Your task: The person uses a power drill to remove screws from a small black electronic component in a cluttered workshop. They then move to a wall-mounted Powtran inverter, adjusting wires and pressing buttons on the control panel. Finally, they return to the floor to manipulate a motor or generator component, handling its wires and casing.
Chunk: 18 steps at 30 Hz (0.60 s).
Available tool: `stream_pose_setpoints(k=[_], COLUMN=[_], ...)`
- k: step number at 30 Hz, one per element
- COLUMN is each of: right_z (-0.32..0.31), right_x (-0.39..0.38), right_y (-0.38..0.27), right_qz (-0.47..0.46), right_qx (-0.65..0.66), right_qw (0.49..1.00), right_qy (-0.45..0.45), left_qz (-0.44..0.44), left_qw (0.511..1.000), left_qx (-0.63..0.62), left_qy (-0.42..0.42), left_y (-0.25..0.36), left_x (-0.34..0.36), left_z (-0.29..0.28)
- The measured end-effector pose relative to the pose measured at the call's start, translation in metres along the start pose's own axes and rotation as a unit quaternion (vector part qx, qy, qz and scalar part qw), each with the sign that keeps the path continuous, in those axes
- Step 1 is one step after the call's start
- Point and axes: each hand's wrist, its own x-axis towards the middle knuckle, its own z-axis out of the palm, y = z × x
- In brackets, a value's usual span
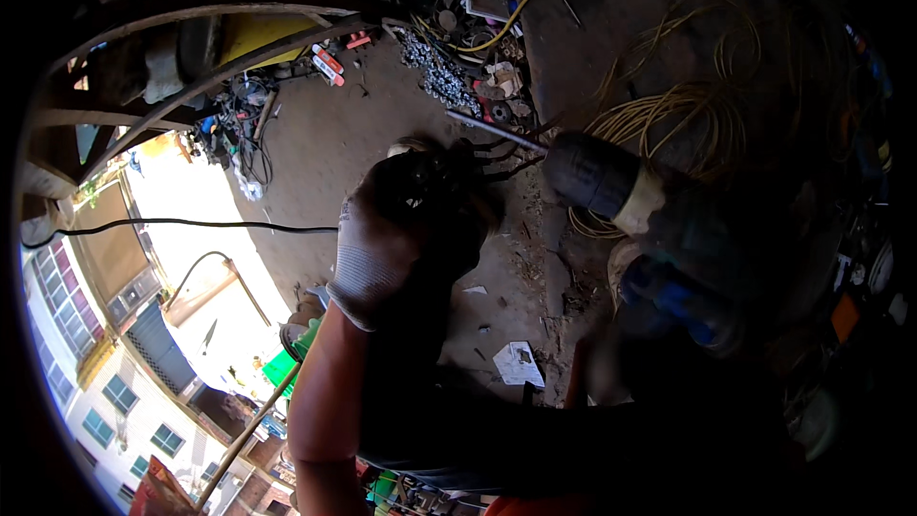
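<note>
My left hand (375, 253), in a pale knit glove with a dark palm, is closed around a dark part (444, 186) deep in shadow. Thin dark leads or prongs (497, 161) stick out of that part to the right; its kind cannot be made out. On the right is a power drill (607, 180) with a black chuck and a long thin bit (492, 130) pointing left, just above the leads. My right hand (626, 263) is wrapped around the drill's grip beside a blue patch, mostly lost in shadow. Whether the bit touches the part is unclear.
Yellow cable (678, 124) lies coiled on the floor beyond the drill. A heap of metal chain (439, 67) and scrap lie farther back. A black cord (210, 224) runs in from the left to my left hand. White paper (519, 363) lies on the floor nearby.
</note>
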Motion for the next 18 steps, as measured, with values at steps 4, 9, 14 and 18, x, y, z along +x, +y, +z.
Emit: stream_pose_setpoints(k=[4, 9, 14, 18], right_z=[0.002, 0.044, 0.052, 0.053], right_x=[0.052, 0.112, 0.108, 0.099], right_y=[-0.002, -0.024, -0.017, -0.024], right_qz=[0.026, 0.012, -0.026, -0.017], right_qx=[0.189, 0.226, 0.233, 0.266], right_qw=[0.978, 0.97, 0.964, 0.95], right_qy=[0.084, 0.092, 0.129, 0.164], left_qz=[0.05, -0.018, 0.041, 0.002], left_qw=[0.997, 0.989, 0.979, 0.97], left_qx=[-0.007, -0.139, -0.179, -0.241], left_qy=[-0.055, -0.044, -0.082, -0.038], left_y=[0.015, 0.029, 0.037, 0.022], left_x=[0.004, -0.001, -0.004, -0.014], left_z=[0.002, 0.001, -0.015, -0.012])
